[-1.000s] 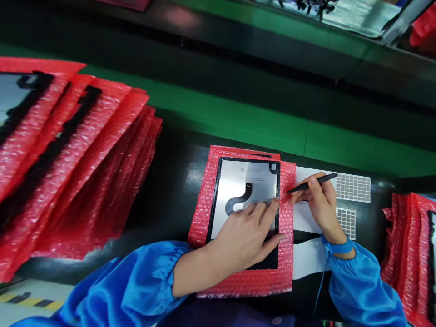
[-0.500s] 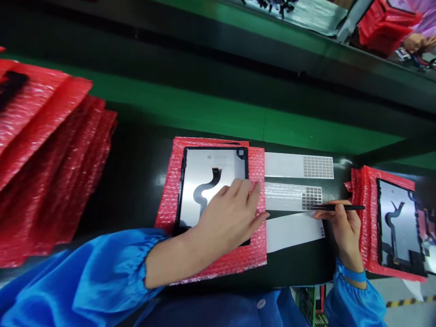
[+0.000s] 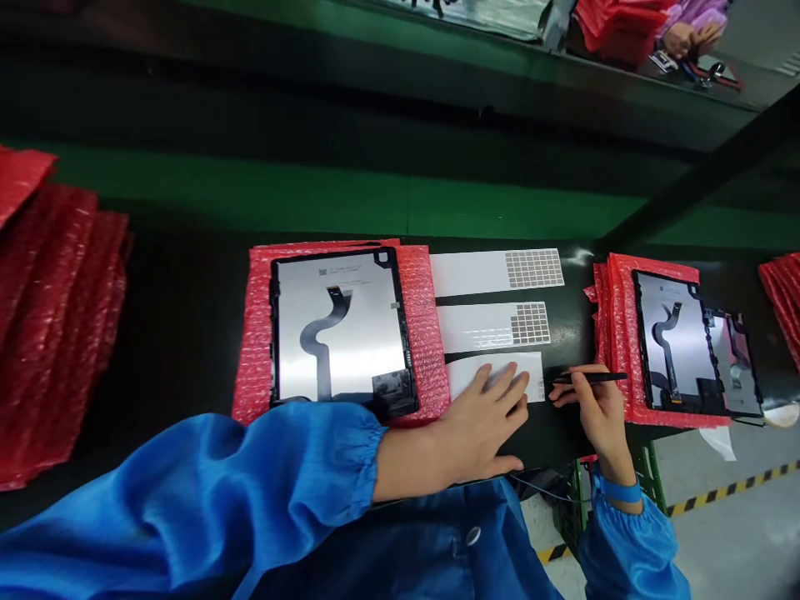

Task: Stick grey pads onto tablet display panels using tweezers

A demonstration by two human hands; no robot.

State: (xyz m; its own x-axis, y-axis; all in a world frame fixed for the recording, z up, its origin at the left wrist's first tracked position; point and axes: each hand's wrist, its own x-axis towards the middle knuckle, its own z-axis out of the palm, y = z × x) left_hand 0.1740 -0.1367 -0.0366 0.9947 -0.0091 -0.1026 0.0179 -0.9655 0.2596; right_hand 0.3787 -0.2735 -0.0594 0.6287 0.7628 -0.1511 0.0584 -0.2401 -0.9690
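Observation:
My left hand (image 3: 478,421) lies with fingers spread on the lowest white label sheet (image 3: 462,371), which has a few small labels at its right end. In my right hand (image 3: 597,408) is a pair of black tweezers (image 3: 591,377), held level, with the tips pointing left close to that sheet's right end. Above are a middle label sheet (image 3: 468,327) and an upper label sheet (image 3: 472,273), both with grids of small squares. Left of them a tablet screen panel (image 3: 368,333), its silver back up and a dark flex cable (image 3: 318,337) on it, rests on red bubble wrap (image 3: 416,308).
A second screen panel (image 3: 681,325) lies on red bubble-wrap bags (image 3: 616,333) at the right. Stacked red bags (image 3: 56,317) stand at the far left. A green crate (image 3: 653,479) is below the table edge. Across the bench, another person's hands (image 3: 691,37) are at work.
My left hand has moved from over the screen panel right and down onto the lowest label sheet. My right hand with the tweezers has shifted from the middle sheet to the lowest one. The view has turned right.

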